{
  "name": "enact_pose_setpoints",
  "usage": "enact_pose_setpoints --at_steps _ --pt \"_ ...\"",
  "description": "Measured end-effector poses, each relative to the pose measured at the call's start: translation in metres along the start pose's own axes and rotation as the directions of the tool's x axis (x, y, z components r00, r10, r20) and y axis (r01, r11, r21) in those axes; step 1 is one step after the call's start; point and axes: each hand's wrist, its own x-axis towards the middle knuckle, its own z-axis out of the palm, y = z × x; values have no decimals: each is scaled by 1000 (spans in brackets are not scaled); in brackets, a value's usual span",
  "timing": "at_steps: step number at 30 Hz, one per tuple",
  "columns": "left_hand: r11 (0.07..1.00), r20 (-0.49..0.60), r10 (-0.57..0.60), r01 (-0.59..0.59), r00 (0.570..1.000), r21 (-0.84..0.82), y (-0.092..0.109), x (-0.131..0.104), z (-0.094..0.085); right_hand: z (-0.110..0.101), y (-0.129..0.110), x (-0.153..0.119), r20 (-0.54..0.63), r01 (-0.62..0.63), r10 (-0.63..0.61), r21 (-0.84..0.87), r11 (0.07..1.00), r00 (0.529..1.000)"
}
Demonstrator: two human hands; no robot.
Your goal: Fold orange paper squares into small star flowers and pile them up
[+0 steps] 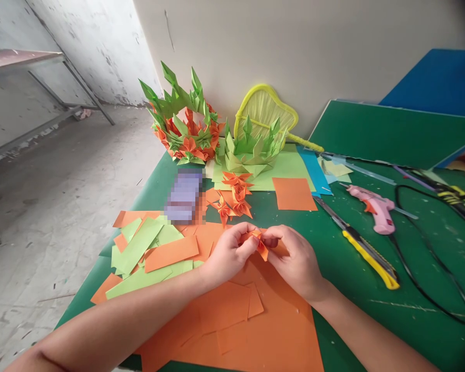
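Between my two hands is a small folded orange paper flower, pinched by the fingers of both. My left hand closes on its left side, and my right hand grips it from the right; the fingertips hide part of it. Beneath them lies a large orange paper sheet. Just beyond my hands sit several finished orange paper flowers in a cluster. An orange paper square lies to their right. Left of my hands is a loose pile of green and orange paper pieces.
At the back stand a green-and-orange paper crown and a green paper ring. A yellow-rimmed fan leans on the wall. To the right lie a yellow utility knife and a pink glue gun with its black cord. A blurred-out phone-like object lies left.
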Motion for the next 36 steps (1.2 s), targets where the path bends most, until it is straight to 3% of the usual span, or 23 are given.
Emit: enact_pose_setpoints --at_steps 9,20,27,36 --pt "992 -48 -58 52 997 -119 -2 -3 3 1 -1 1 -29 -50 52 64 997 998" --pt "987 -51 -5 -4 999 -160 -2 -11 7 1 -5 -1 -55 -49 53 80 996 997" --pt "978 -84 -25 6 996 -210 4 -13 10 2 -4 0 -43 -168 179 191 967 983" --pt "951 -144 -79 31 987 -308 5 -11 11 1 -1 0 -32 -226 242 264 938 970"
